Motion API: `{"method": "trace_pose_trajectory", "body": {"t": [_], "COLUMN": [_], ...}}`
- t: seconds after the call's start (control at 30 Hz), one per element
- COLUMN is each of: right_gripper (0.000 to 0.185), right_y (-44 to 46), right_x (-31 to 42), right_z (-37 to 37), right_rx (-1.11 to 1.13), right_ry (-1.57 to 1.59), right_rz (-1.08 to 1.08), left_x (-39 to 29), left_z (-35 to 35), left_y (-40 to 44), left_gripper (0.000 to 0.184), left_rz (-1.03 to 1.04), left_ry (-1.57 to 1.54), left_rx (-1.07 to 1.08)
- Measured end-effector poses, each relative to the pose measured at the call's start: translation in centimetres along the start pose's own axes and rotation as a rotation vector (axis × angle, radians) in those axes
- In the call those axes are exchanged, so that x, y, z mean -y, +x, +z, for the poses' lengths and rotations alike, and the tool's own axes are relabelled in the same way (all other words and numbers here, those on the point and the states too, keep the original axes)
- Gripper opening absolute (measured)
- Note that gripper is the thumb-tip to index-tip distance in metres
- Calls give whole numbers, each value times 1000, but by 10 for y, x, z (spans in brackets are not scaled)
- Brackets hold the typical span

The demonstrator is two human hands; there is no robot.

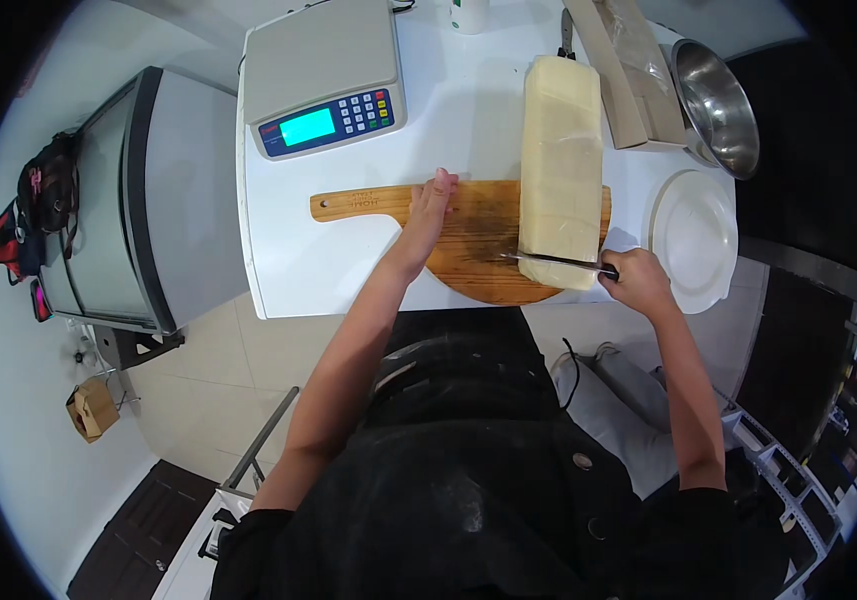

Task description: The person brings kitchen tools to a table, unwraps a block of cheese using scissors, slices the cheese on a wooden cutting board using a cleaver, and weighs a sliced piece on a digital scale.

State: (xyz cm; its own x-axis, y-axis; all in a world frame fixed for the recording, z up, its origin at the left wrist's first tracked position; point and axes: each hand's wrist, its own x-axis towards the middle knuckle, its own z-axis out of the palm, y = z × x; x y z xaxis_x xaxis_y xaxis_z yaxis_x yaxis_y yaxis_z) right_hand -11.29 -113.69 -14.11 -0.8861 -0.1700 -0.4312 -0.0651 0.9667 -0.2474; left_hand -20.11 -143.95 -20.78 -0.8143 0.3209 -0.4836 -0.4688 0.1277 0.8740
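A long pale-yellow block (561, 160), like cheese or butter, lies with its near part on a round wooden cutting board (469, 240) and its far part past the board's far edge. My right hand (641, 282) is closed around the handle of a knife (561, 261). The blade lies crosswise over the near end of the block, its tip past the left side; how deep it sits I cannot tell. My left hand (431, 208) rests on the board where its handle begins, fingers stretched out, left of the block and apart from it.
A digital scale (324, 70) with a lit display stands at the back left. Right of the block are an open cardboard box (634, 80), a steel bowl (717, 105) and white plates (694, 240) at the table's edge. Another knife-like handle (567, 35) shows behind the block.
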Motion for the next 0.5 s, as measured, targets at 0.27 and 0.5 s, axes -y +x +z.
{"method": "trace_pose_trajectory", "body": {"t": [0.27, 0.5], "right_gripper": [13, 13], "right_y": [4, 7], "right_x": [-25, -48], "right_z": [-22, -29], "right_rx": [75, 87], "right_ry": [-22, 30], "right_rz": [-97, -185], "left_x": [-30, -78], "left_z": [31, 116], "left_y": [30, 94], "left_gripper": [72, 60], "left_rz": [-96, -132], "left_ry": [257, 193], "left_rx": [-33, 163]}}
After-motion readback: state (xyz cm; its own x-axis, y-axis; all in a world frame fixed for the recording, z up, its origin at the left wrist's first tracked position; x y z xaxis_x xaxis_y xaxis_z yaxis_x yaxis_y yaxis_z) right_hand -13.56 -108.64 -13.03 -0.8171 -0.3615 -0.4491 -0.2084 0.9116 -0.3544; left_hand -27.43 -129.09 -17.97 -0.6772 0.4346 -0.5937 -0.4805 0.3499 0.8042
